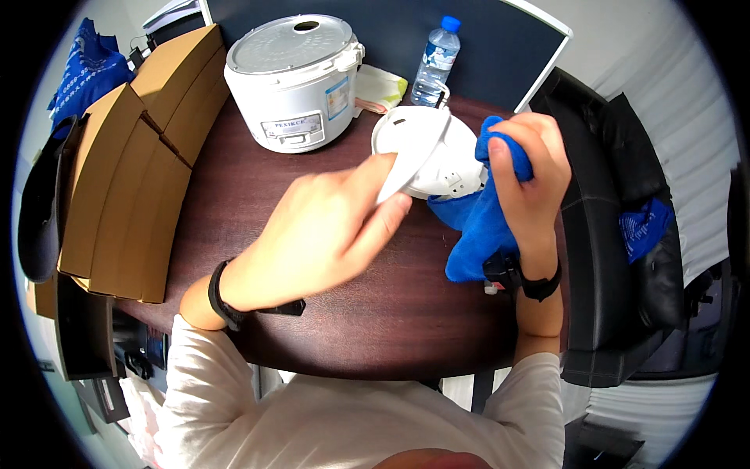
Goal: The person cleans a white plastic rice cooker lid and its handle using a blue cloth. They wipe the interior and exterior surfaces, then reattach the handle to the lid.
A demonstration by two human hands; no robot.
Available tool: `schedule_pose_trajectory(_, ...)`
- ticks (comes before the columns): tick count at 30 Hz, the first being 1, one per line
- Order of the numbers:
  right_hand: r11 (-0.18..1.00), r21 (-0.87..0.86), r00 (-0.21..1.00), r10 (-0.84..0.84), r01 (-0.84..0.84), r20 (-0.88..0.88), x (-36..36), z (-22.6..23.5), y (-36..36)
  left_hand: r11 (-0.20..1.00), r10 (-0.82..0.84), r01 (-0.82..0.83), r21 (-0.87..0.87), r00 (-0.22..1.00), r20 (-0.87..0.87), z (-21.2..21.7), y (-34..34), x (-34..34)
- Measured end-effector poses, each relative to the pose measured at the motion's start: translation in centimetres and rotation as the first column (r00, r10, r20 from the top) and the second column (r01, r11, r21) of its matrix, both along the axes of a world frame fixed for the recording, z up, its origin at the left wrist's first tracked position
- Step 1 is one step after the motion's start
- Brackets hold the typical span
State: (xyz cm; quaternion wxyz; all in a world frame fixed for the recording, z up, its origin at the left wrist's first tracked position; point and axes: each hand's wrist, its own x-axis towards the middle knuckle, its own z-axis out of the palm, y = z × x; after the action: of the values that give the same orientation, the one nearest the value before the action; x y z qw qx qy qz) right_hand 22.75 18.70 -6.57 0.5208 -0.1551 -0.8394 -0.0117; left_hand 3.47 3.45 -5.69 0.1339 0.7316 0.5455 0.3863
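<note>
While the worktop (pixel 351 320) carries a rice cooker (pixel 293 102) near its far edge, white lid (pixel 463 147) sits right of that, toward far right corner. Right hand (pixel 539 160) clutches bunched blue cloth (pixel 483 234) beside it; left hand (pixel 324 227) pinches white handle (pixel 419 159). Best: keep handle steady, spread cloth flat.

In left hand (pixel 324 227): white strip (pixel 415 160), apparently smooth plastic, though blurred. In right hand (pixel 537 172): blue cloth (pixel 475 238), matt. Beyond the grips: smooth white cooker (pixel 269 100). Beneath: wood-grained tabletop (pixel 375 313), satin sheen.
</note>
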Motion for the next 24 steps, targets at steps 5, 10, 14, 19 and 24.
schedule_pose_trajectory(5, 0.998, 0.036, 0.999, 0.043, -0.042, -0.027, -0.2, -0.2, -1.9, 0.988, 0.056, -0.056, -0.141, 0.998, -0.004, -1.5, 1.3, -0.3)
schedule_pose_trajectory(10, 0.998, 0.058, 0.995, 0.02, -0.025, 0.095, -1.2, -1.2, -2.8, 0.988, 0.032, -0.03, -0.151, 0.999, 0.008, -2.5, 1.6, 0.0)
schedule_pose_trajectory(14, 0.997, 0.073, 0.997, 0.001, -0.007, 0.078, -1.8, -2.1, -2.4, 0.99, -0.012, 0.027, -0.14, 0.994, 0.105, -2.5, 1.8, 0.2)
schedule_pose_trajectory(19, 0.996, 0.078, 0.997, -0.042, 0.036, 0.07, -2.2, -2.6, -2.7, 0.97, -0.002, 0.05, -0.238, 0.981, 0.196, -2.9, 2.4, -0.2)
schedule_pose_trajectory(24, 1.0, -0.001, 0.998, 0.014, -0.013, 0.063, -2.3, -2.3, -3.2, 0.978, -0.028, 0.096, -0.185, 0.94, 0.341, -3.5, 3.6, -0.4)
